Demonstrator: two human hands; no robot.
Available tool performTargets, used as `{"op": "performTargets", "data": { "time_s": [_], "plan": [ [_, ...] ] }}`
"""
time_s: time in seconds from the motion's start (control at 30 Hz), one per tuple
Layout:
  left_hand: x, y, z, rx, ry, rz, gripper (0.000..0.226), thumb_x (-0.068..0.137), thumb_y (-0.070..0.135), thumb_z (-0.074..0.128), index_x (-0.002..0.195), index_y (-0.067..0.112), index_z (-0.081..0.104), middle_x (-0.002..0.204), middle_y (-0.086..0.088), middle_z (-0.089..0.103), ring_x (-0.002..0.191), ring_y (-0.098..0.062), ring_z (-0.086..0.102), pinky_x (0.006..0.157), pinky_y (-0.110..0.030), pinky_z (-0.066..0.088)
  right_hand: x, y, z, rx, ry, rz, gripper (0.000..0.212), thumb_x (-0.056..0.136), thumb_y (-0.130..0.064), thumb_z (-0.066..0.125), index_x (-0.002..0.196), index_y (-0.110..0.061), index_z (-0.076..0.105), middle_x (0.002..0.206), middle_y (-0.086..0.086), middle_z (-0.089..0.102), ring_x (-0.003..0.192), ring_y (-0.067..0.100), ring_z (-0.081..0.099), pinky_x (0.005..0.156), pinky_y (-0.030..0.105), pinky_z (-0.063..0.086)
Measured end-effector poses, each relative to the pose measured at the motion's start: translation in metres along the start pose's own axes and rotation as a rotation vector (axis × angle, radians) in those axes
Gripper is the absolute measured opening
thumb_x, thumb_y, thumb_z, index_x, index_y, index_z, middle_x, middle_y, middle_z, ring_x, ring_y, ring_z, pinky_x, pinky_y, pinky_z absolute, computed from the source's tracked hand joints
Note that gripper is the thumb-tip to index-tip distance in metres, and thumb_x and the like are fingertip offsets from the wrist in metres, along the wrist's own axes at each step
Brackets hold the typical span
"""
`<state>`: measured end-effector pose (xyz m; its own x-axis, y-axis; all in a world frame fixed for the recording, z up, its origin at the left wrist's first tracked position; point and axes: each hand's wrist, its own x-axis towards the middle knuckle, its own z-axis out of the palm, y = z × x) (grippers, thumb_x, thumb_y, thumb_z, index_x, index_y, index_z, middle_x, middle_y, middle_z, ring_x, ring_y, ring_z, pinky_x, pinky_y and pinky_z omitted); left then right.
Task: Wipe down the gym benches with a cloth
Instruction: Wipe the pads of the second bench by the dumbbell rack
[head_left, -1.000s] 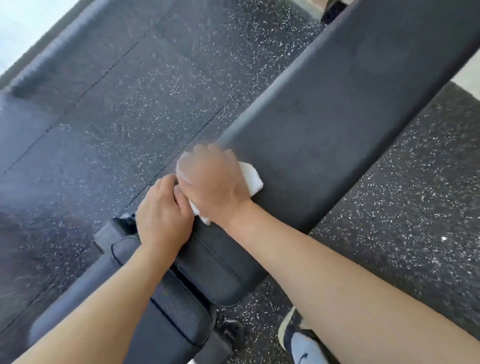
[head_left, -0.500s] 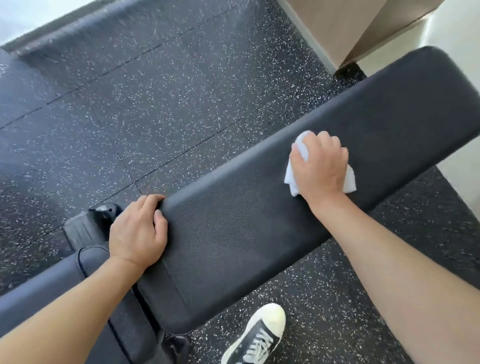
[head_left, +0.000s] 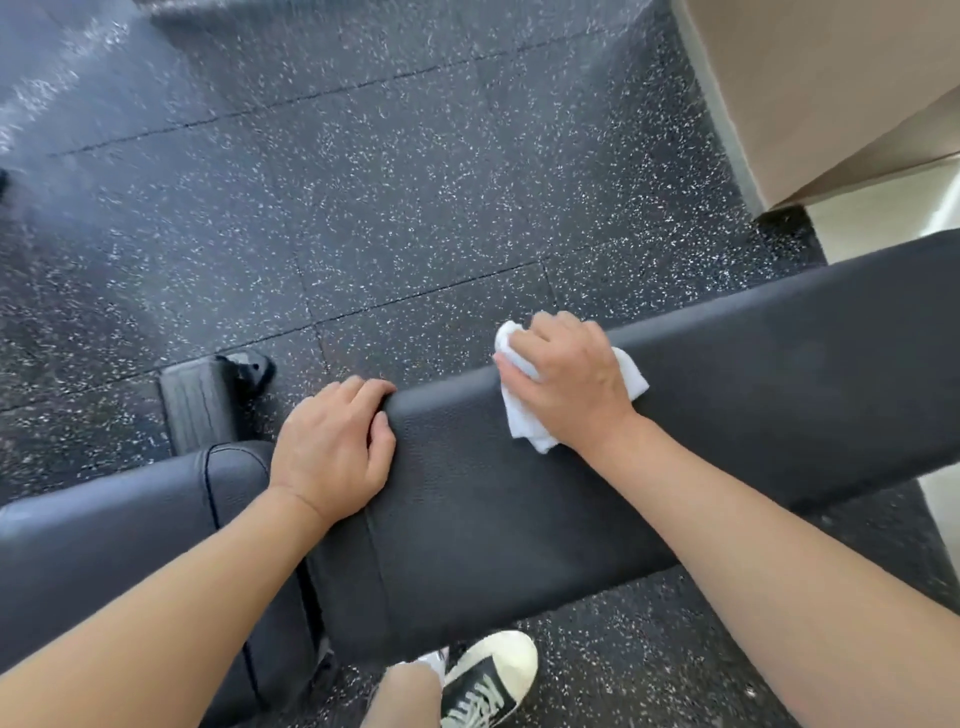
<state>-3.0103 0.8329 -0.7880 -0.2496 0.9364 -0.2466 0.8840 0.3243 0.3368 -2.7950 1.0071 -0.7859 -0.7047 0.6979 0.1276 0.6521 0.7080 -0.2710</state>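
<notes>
Cloth (head_left: 530, 423) is what I look at first: it is white, bunched up, and lies on the far edge of the long black bench pad (head_left: 753, 395). My right hand (head_left: 566, 382) sits flat on top of it and presses it down. The fingers (head_left: 540, 332) curl over the far side of the pad with the cloth under them. Bits of cloth stick out past the fingertips on the left, by the wrist below, and on the right side of the hand.

My left hand (head_left: 332, 441) is just beside it, at the near end of the same pad. Its fingers are bent over the far edge and its thumb lies on the top, so it grips the pad and holds nothing else. The two hands do not touch.

Next to the left hand is the shorter seat pad (head_left: 130, 519). Behind that, a black foot of the bench (head_left: 200, 400) rests on the dark speckled floor (head_left: 389, 182). My black and white shoe (head_left: 488, 680) shows below the bench.
</notes>
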Motion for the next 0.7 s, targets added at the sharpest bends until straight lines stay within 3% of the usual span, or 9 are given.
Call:
{"op": "performTargets", "data": {
  "time_s": [0.13, 0.27, 0.4, 0.53, 0.63, 0.7],
  "plan": [
    [0.002, -0.002, 0.0, -0.021, -0.022, -0.016, 0.04, 0.092, 0.034, 0.043, 0.121, 0.018, 0.065, 0.103, 0.0, 0.065, 0.093, -0.029, 0.063, 0.076, -0.044, 0.052, 0.018, 0.072, -0.022, -0.109, -0.198, 0.26, 0.038, 0.092, -0.047, 0.039, 0.079, -0.018, 0.059, 0.077, -0.001, 0.047, 0.075, 0.029, 0.05, 0.066, 0.037, 0.035],
    [0.002, -0.001, -0.004, -0.002, -0.1, -0.106, 0.041, 0.091, 0.04, 0.046, 0.117, 0.017, 0.068, 0.098, 0.0, 0.063, 0.088, -0.03, 0.061, 0.073, -0.043, 0.049, 0.039, 0.066, -0.016, -0.18, -0.42, 0.332, 0.031, 0.087, -0.046, 0.032, 0.072, -0.022, 0.045, 0.077, -0.003, 0.048, 0.085, 0.032, 0.057, 0.068, 0.039, 0.035],
    [-0.003, 0.006, -0.011, -0.078, -0.121, -0.36, 0.044, 0.093, 0.046, 0.042, 0.111, 0.016, 0.07, 0.099, -0.002, 0.065, 0.09, -0.031, 0.059, 0.074, -0.045, 0.051, 0.06, 0.008, 0.008, -0.11, -0.562, 0.291, 0.027, 0.092, -0.039, 0.048, 0.07, -0.024, 0.044, 0.073, -0.006, 0.047, 0.086, 0.027, 0.058, 0.071, 0.038, 0.03],
    [-0.008, -0.001, -0.014, -0.376, -0.07, -0.56, 0.029, 0.105, 0.029, 0.041, 0.119, 0.018, 0.064, 0.112, 0.002, 0.062, 0.104, -0.024, 0.055, 0.088, -0.042, 0.048, 0.08, -0.091, 0.046, 0.071, -0.738, 0.189, 0.026, 0.089, -0.04, 0.046, 0.071, -0.022, 0.048, 0.069, -0.008, 0.045, 0.079, 0.023, 0.05, 0.071, 0.037, 0.031],
    [-0.021, -0.015, -0.025, -0.43, -0.034, -0.57, 0.019, 0.099, 0.015, 0.041, 0.095, 0.023, 0.058, 0.095, 0.008, 0.057, 0.093, -0.02, 0.053, 0.078, -0.032, 0.042, 0.088, -0.158, 0.07, 0.175, -0.788, 0.107, 0.029, 0.09, -0.039, 0.045, 0.066, -0.024, 0.041, 0.068, -0.008, 0.045, 0.077, 0.023, 0.049, 0.071, 0.037, 0.03],
    [-0.031, -0.03, -0.031, -0.306, -0.016, -0.546, 0.022, 0.093, 0.013, 0.037, 0.084, 0.022, 0.055, 0.082, 0.006, 0.054, 0.086, -0.022, 0.052, 0.091, -0.037, 0.045, 0.091, -0.18, 0.08, 0.211, -0.848, 0.082, 0.029, 0.09, -0.038, 0.048, 0.065, -0.024, 0.04, 0.069, -0.008, 0.045, 0.078, 0.024, 0.05, 0.071, 0.037, 0.031]
  ]
}}
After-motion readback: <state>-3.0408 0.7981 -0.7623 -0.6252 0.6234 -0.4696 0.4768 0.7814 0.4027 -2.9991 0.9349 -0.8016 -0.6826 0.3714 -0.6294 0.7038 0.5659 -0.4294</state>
